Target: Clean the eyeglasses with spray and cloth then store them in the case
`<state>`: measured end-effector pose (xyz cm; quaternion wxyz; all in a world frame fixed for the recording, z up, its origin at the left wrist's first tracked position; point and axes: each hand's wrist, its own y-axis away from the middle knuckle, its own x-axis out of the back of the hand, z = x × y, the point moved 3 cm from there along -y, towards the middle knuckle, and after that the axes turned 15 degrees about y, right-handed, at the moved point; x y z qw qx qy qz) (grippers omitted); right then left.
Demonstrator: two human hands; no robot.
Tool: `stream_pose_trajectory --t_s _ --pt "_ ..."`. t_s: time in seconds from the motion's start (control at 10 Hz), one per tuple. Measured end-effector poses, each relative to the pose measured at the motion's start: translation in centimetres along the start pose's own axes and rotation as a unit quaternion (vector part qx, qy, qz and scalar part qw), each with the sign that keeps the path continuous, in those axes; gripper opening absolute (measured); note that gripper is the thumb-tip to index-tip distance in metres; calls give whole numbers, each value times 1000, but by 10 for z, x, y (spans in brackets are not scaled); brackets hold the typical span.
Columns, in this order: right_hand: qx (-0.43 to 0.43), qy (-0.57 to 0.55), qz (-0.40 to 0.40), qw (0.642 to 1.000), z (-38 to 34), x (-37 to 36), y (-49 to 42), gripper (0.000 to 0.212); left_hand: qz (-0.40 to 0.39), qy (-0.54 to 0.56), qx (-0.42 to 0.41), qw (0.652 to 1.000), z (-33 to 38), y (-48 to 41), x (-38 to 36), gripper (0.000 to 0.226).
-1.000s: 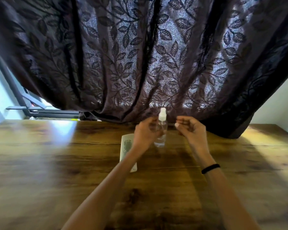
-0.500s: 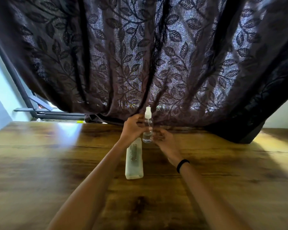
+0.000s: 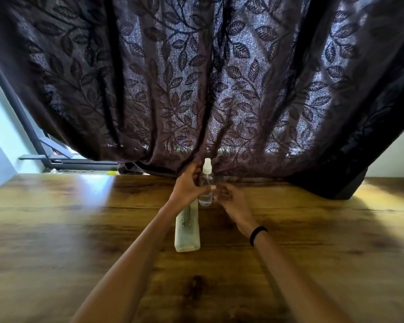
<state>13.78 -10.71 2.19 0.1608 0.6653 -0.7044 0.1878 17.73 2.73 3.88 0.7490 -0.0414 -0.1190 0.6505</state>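
Note:
A small clear spray bottle (image 3: 206,183) with a white nozzle stands upright at the far middle of the table, and my left hand (image 3: 187,187) is wrapped around it from the left. My right hand (image 3: 231,201) sits just right of the bottle's lower part with its fingers curled; whether they hold anything is unclear. A pale, long eyeglass case (image 3: 187,234) lies flat on the table under my left wrist, its long side pointing away from me. I cannot make out the eyeglasses or a cloth.
The wooden table (image 3: 79,229) spreads wide on both sides of my arms. A dark leaf-patterned curtain (image 3: 196,78) hangs down to the table's far edge right behind the bottle. A black band (image 3: 257,235) circles my right wrist.
My right hand has dropped and closed in on the bottle from the right. The left hand keeps its hold on the bottle. More of the case now shows below my left wrist.

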Motion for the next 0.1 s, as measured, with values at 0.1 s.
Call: stream_pose_trajectory --t_s 0.1 --pt "10 -8 27 1000 -5 9 0 26 62 -12 -66 996 14 3 4 74"
